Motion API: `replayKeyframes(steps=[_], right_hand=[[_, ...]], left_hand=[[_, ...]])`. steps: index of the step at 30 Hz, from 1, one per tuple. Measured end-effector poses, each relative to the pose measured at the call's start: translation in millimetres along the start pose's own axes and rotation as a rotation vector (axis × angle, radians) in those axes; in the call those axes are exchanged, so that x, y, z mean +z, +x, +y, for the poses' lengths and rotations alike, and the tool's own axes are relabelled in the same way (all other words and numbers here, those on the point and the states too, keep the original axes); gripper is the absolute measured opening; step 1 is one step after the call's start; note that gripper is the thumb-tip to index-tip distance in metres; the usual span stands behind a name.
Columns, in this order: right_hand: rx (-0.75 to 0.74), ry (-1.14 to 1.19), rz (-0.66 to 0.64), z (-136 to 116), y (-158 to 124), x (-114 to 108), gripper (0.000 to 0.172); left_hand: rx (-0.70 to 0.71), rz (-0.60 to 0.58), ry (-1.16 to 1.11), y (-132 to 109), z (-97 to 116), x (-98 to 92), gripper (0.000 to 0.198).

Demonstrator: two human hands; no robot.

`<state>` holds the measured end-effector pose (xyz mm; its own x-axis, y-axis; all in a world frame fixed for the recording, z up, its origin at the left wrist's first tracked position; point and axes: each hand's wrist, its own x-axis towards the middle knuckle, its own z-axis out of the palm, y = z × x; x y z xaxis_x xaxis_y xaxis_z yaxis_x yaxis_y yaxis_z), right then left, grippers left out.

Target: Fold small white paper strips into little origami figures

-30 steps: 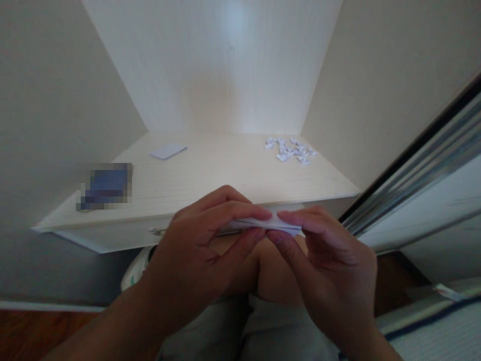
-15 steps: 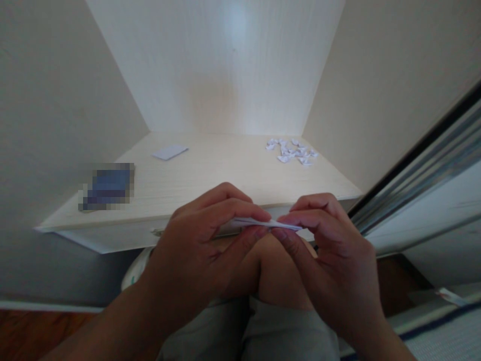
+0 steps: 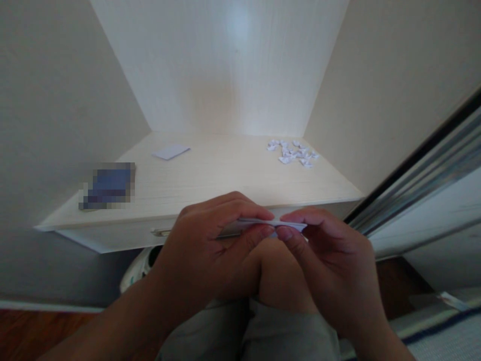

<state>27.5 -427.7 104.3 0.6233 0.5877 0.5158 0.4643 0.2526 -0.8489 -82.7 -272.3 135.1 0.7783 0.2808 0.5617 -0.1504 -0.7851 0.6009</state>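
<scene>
A thin folded piece of white paper (image 3: 277, 222) is held nearly edge-on above my knees, in front of the desk edge. My left hand (image 3: 221, 240) pinches its left part between thumb and forefinger. On the right part, my right hand (image 3: 330, 255) grips it the same way, the two thumb tips almost meeting beneath it. The fingers cover much of the paper, so its full shape is hidden. Several small folded white paper pieces (image 3: 287, 154) lie in a loose group at the desk's back right. Toward the back left rests a flat white sheet of paper (image 3: 171, 152).
The pale wooden desk (image 3: 221, 175) sits between side walls, with a drawer handle (image 3: 161, 232) under its front edge. A blurred-out dark blue object (image 3: 110, 186) lies at its left end. A white shoe (image 3: 137, 271) shows below the desk. A sliding-door frame (image 3: 413, 165) stands at right.
My right hand's fingers have come lower, and its forefinger now lies flatter along the paper. The left hand has shifted slightly right. Both hands still pinch the paper.
</scene>
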Motion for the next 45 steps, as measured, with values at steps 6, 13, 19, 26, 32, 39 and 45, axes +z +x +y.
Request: replayKeyframes(steps=[6, 13, 19, 26, 32, 39, 45], right_hand=[[0.021, 0.056, 0.018, 4.4, 1.4, 2.5, 0.012], [-0.027, 0.023, -0.044, 6.5, 2.3, -1.1, 0.016], [-0.043, 0.019, -0.071, 5.6, 3.2, -2.9, 0.016], [-0.062, -0.003, -0.07, 5.3, 3.1, -2.4, 0.014], [-0.081, -0.024, -0.049, 4.2, 3.8, -4.6, 0.013], [-0.101, -0.067, -0.035, 4.1, 2.2, -6.3, 0.015], [-0.125, -0.12, -0.034, 4.3, 1.6, -8.8, 0.014]], left_hand=[[-0.018, 0.003, -0.036, -1.2, -8.2, 2.3, 0.005], [0.028, -0.007, -0.014, 0.1, -3.4, 0.6, 0.008], [0.047, -0.048, -0.015, 2.8, -0.5, -3.3, 0.01], [0.046, -0.048, -0.024, 2.2, -3.4, -4.4, 0.012], [0.044, -0.062, -0.034, 3.0, -3.4, -1.3, 0.009], [0.041, -0.078, -0.015, 2.4, -4.9, 1.6, 0.009], [0.064, -0.078, 0.015, 1.8, -4.7, 3.5, 0.011]])
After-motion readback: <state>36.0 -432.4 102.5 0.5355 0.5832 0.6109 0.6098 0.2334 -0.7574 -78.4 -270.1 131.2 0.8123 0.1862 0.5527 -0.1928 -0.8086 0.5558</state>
